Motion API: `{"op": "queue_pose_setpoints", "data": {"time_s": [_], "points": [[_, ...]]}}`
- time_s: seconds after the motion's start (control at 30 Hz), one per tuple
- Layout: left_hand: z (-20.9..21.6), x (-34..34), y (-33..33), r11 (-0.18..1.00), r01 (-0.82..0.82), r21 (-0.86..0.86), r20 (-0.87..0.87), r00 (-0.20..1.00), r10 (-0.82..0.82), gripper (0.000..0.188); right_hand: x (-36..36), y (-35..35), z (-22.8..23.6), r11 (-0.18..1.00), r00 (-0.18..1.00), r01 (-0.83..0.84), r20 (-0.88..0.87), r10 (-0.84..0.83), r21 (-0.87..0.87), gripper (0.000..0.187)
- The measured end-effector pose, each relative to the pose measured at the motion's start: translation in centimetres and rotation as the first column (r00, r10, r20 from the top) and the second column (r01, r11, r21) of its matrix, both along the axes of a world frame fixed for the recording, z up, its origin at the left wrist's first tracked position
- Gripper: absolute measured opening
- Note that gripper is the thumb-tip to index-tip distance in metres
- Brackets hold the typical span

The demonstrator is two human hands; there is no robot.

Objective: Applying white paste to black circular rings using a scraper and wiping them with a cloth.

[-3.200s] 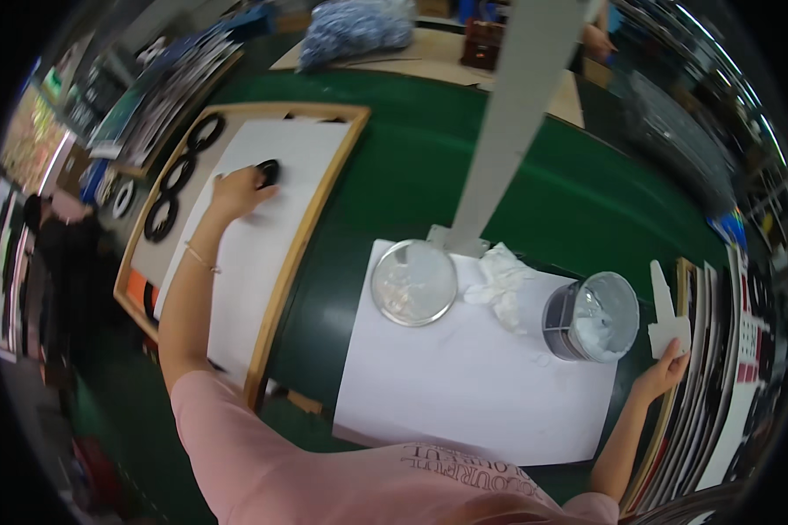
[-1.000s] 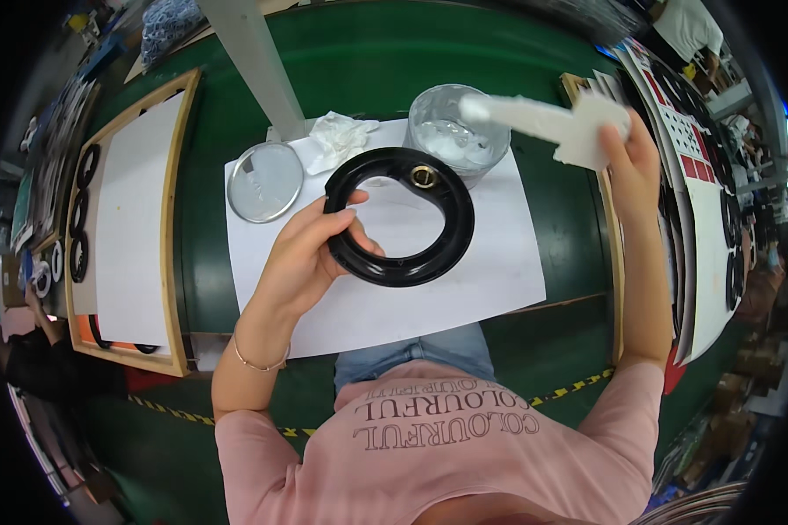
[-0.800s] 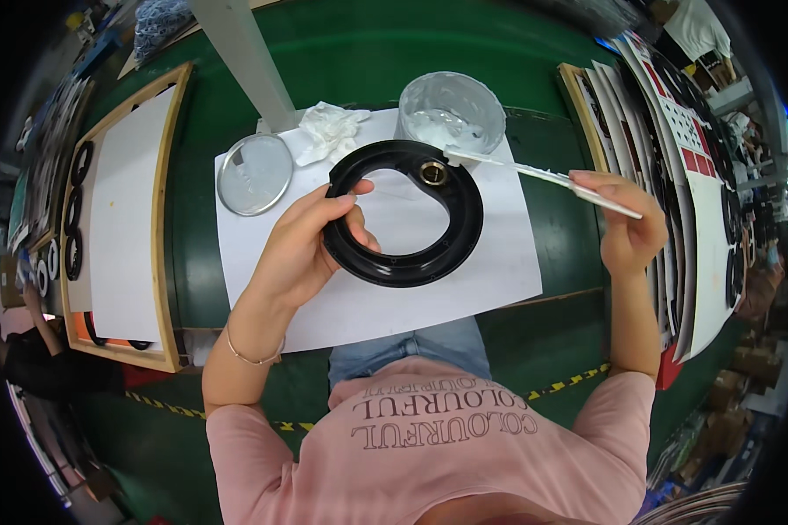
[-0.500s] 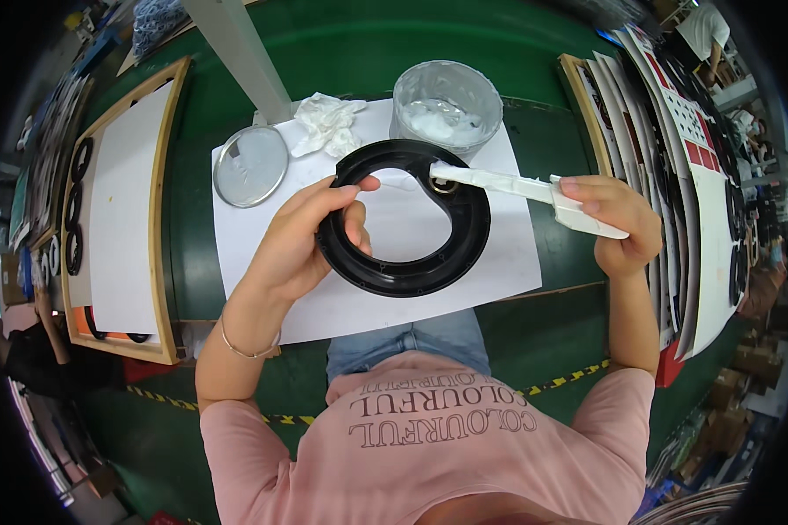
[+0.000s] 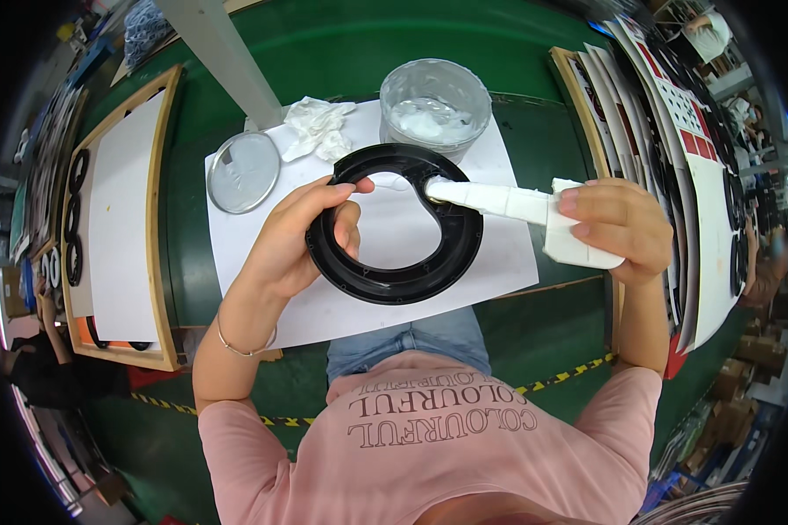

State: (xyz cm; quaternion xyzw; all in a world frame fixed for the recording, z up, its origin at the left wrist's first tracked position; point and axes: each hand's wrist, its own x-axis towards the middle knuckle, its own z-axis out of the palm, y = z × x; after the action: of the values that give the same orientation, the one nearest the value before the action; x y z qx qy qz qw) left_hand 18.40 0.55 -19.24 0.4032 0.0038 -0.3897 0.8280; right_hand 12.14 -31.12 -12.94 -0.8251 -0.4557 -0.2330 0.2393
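Black, glossy ring, head view: held up over the white sheet, nearer the wearer than the tub of pale paste. Left hand is closed on its left side, thumb on top, fingers curled into the opening. Right hand pinches the wide end of a white spreader; narrow tip over the ring's upper right, contact unclear. Ring looks like moulded plastic: probably light, stiff, slick if smeared. Best hold: left rim, away from the tip. Spreader seems light; grip wide end.
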Motion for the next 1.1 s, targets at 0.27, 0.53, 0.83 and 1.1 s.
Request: {"op": "queue_pose_setpoints", "data": {"time_s": [0.27,0.53,0.83,1.1], "points": [[-0.1,0.2,-0.1,1.000,0.001,-0.001,0.023,1.000,-0.001,0.023,-0.3,0.0,1.4,0.993,1.000,0.011,-0.009,-0.012,-0.114,0.009],[-0.4,0.1,0.2,0.997,-0.044,0.056,0.162,0.986,0.035,0.023,0.4,-1.4,-2.0,0.695,0.815,0.562,-0.446,-0.370,0.449,0.018],[-1.2,-0.3,2.8,0.996,0.030,-0.081,0.134,0.991,-0.019,0.047,3.0,0.4,-5.3,0.537,0.662,0.708,-0.696,-0.277,0.459,0.031],[-1.1,-0.6,3.0,0.999,-0.003,0.037,0.241,0.970,-0.007,0.055,2.2,0.6,-5.7,0.608,0.720,0.657,-0.611,-0.329,0.447,0.023]]}}
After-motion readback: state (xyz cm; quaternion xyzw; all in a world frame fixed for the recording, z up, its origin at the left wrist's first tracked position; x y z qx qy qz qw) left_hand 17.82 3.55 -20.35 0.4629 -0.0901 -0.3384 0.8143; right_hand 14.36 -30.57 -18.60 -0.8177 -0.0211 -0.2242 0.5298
